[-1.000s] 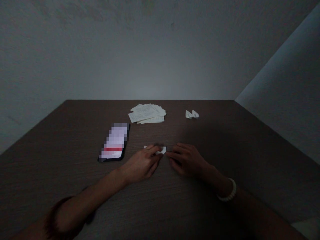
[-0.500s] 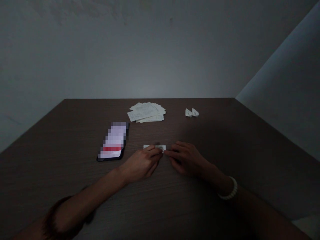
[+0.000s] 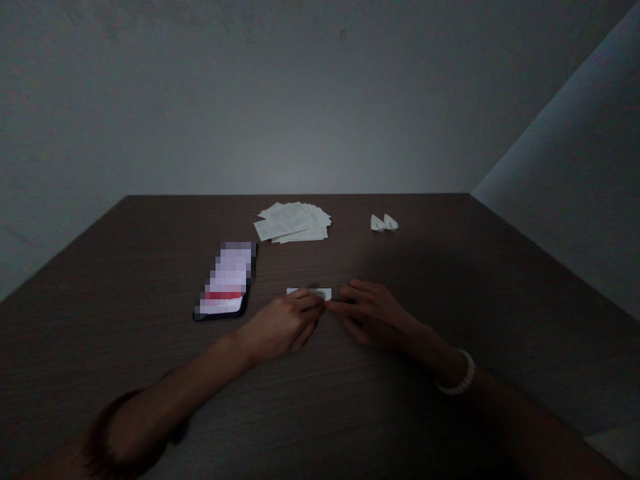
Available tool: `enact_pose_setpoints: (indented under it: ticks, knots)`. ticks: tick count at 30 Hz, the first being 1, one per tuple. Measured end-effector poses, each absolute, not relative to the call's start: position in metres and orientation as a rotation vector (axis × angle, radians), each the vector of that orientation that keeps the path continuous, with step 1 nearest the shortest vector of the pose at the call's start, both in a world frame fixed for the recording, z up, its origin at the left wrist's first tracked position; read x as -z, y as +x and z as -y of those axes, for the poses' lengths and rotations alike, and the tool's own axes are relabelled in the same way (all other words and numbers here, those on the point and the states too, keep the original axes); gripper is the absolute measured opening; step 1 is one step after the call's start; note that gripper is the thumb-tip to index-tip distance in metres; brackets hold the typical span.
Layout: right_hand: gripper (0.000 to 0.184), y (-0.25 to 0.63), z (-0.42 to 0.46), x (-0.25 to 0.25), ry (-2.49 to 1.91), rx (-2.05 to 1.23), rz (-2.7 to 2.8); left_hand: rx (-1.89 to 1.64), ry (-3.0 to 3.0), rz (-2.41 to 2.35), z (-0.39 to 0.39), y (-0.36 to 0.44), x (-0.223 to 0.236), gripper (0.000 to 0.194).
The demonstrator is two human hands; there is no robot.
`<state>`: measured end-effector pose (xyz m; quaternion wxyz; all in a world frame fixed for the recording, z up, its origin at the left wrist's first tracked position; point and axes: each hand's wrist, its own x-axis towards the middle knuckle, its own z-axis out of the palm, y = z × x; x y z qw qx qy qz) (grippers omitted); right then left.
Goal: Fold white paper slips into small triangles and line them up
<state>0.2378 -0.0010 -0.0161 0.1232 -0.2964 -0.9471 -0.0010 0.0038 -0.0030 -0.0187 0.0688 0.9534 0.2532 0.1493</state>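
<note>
A small white piece of paper, seemingly folded into a strip, lies on the table in front of me, mostly covered by my fingers. My left hand rests over its near side, fingers bent together and closed on it. From the right, my right hand meets the paper's near right corner with its fingertips, which touch or nearly touch those of the left. Its fingers are drawn together too. How the fingertips grip that corner is hard to see in the dim light.
A phone with a lit, pixelated screen lies to the left. Farther back sits a loose pile of printed paper slips. Right of the pile stands a bow-shaped folded paper. The brown table meets a grey wall behind.
The right fingertips have shifted slightly at the paper's corner, where a bit more white shows above them. Otherwise both hands and the paper stay in place; the view has tilted very slightly.
</note>
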Motion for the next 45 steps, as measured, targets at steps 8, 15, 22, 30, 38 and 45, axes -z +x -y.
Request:
enact_pose_setpoints:
  ticks: [8, 15, 22, 30, 38, 45]
  knots:
    - [0.026, 0.237, 0.002, 0.020, -0.967, 0.018, 2.662, -0.439, 2.873, -0.790, 0.003, 0.005, 0.019, 0.029]
    - [0.023, 0.236, 0.004, 0.020, -0.976, 0.036, 2.646, -0.424, 2.878, -0.816, 0.005, 0.004, 0.020, 0.029]
    - [0.017, 0.233, -0.003, 0.024, -1.099, -0.098, 2.405, -0.465, 2.833, -0.735, 0.008, 0.006, 0.015, 0.035]
    - [0.019, 0.232, -0.009, 0.024, -1.185, -0.262, 2.365, -0.924, 2.672, -0.819, 0.005, -0.004, 0.017, 0.037]
    - [0.015, 0.231, -0.011, 0.024, -1.204, -0.382, 2.271, -0.858, 2.443, -1.237, -0.007, -0.004, 0.024, 0.046]
    - [0.012, 0.233, -0.013, 0.026, -1.175, -0.370, 2.249, -0.866, 2.359, -1.230, -0.009, -0.003, 0.023, 0.030]
